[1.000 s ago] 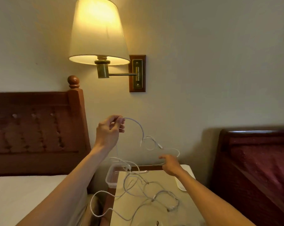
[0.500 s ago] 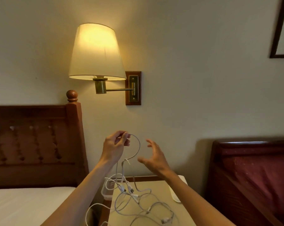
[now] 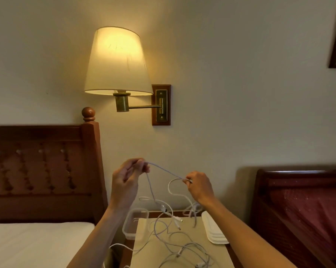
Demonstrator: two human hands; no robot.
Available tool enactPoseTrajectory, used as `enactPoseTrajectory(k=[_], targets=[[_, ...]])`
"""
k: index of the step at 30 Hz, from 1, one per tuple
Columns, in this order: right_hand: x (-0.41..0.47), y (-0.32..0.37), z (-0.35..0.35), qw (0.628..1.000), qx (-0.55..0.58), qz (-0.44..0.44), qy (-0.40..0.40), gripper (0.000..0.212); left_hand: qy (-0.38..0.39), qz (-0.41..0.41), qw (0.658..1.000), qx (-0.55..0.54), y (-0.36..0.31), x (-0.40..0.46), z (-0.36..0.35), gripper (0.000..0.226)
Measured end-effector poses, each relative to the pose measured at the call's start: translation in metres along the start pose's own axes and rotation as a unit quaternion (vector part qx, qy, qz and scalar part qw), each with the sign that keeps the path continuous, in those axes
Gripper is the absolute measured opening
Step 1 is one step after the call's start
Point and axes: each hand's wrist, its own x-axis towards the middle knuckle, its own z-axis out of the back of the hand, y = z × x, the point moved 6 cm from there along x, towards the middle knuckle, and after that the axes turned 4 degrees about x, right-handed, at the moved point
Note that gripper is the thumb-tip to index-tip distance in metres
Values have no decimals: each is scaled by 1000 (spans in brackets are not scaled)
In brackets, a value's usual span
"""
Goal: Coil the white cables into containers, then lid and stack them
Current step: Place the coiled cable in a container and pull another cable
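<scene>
A white cable (image 3: 164, 170) stretches in the air between both hands above the nightstand. My left hand (image 3: 127, 182) pinches one part of it high up, and my right hand (image 3: 199, 187) pinches it lower to the right. From there it droops into a tangle of white cables (image 3: 182, 246) on the beige mat. A clear open container (image 3: 133, 223) sits at the mat's left edge. A stack of white lids (image 3: 214, 232) lies at its right edge.
The nightstand with its beige mat (image 3: 153, 250) stands between two beds with dark wooden headboards (image 3: 47, 171). A lit wall lamp (image 3: 117, 60) hangs above. One cable loops off the mat's left side toward the white bed (image 3: 37, 244).
My right hand rose from the nightstand, opened near the left hand, then pinched the cable and drew it out to the right. The camera tilted, so the scene sits lower in view.
</scene>
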Motion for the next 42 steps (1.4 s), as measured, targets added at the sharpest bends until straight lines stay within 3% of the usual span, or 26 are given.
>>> enactPoseTrajectory(k=[3, 5, 7, 9, 12, 15, 17, 20, 23, 25, 27, 28, 30, 32, 33, 37, 39, 40, 42], targets=[[13, -9, 26, 999, 20, -30, -16, 50, -51, 68, 996, 22, 44, -5, 31, 19], [20, -7, 41, 993, 109, -37, 4, 56, -57, 144, 986, 64, 81, -14, 43, 17], [23, 6, 49, 987, 149, -35, 39, 49, -3, 237, 961, 142, 114, -30, 41, 15], [18, 22, 52, 996, 72, -2, 46, 45, 61, 291, 923, 243, 130, -43, 30, 25], [5, 42, 52, 997, -65, 44, 4, 32, 52, 178, 943, 277, 96, -37, -2, 35], [-3, 52, 54, 990, -122, 50, -40, 27, 147, 158, 965, 151, 65, -38, -49, 29], [-4, 53, 59, 990, -129, 38, -49, 27, 211, 163, 952, 151, 59, -45, -69, 24], [3, 44, 57, 996, -80, 31, -18, 42, 259, 89, 924, 266, 61, -43, -72, 11], [3, 29, 49, 990, 89, 99, 44, 37, 138, 92, 963, 215, 60, -14, -48, 22], [-6, 21, 43, 973, 158, 144, 84, 61, 70, 96, 987, 109, 48, 11, -35, 20], [-19, 9, 33, 972, 123, 177, 94, 87, 67, 75, 995, 29, 30, 26, -36, 17], [-25, 1, 27, 975, 98, 182, 88, 88, 65, 61, 996, 6, 19, 31, -36, 17], [-34, -22, 19, 983, 87, 146, 74, 64, 45, 38, 997, -40, 3, 41, -30, 18], [-45, -38, 16, 985, 120, 95, 78, 16, 27, 23, 998, -46, -3, 51, -19, 19], [-50, -44, 15, 985, 134, 76, 84, 9, 23, 22, 999, -29, -1, 55, -15, 19], [-59, -53, 22, 980, 188, 38, 54, 18, -15, 77, 996, 40, 35, 59, 2, 19], [-52, -48, 32, 971, 237, 26, 25, 17, 23, 116, 986, 116, 66, 52, 4, 26], [-48, -42, 38, 967, 253, 27, 15, 17, 67, 142, 968, 198, 86, 48, 4, 28], [-40, -33, 49, 963, 269, 31, 1, 18, 137, 201, 890, 387, 114, 29, 3, 28]])
